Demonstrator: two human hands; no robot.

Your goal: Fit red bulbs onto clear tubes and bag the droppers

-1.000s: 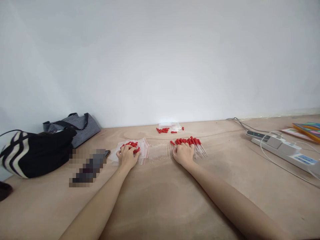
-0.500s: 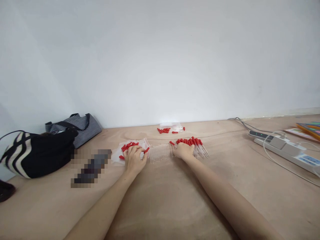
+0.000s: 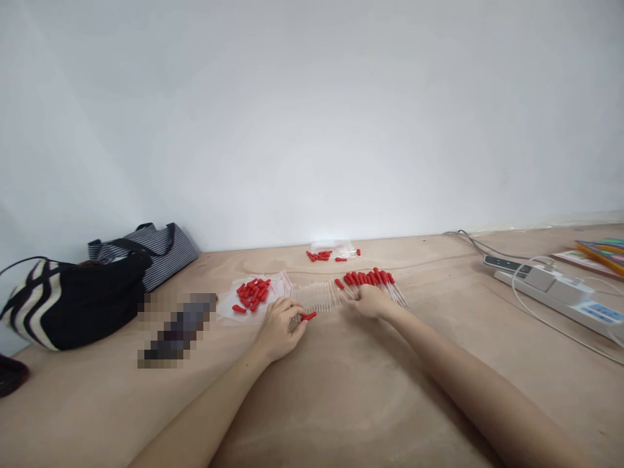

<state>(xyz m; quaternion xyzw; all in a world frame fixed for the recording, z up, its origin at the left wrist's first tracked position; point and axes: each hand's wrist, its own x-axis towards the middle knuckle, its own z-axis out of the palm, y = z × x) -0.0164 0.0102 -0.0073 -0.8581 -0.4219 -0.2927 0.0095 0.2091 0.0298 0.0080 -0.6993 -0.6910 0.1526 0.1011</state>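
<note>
My left hand [image 3: 281, 328] pinches a small red rubber bulb [image 3: 309, 316] between its fingertips, just in front of a row of thin clear tubes [image 3: 314, 296]. At the right end of that row, my right hand [image 3: 368, 301] has its fingers together on a clear tube topped by a red bulb [image 3: 340, 284]. Several red-capped tubes [image 3: 377, 276] lie side by side behind and beside the right hand. Left of the row, a pile of loose red bulbs [image 3: 253, 292] rests on a clear plastic bag [image 3: 279, 286].
Further back near the wall are another plastic bag [image 3: 346, 247] and loose red bulbs [image 3: 319, 256]. At left lie a black bag [image 3: 97, 302], a striped bag [image 3: 170, 257] and a blurred dark object [image 3: 180, 328]. A power strip [image 3: 560, 292] with cables sits right.
My left hand has moved right and nearer, from the pile to the front of the tube row, holding a red bulb. My right hand has shifted slightly right and nearer.
</note>
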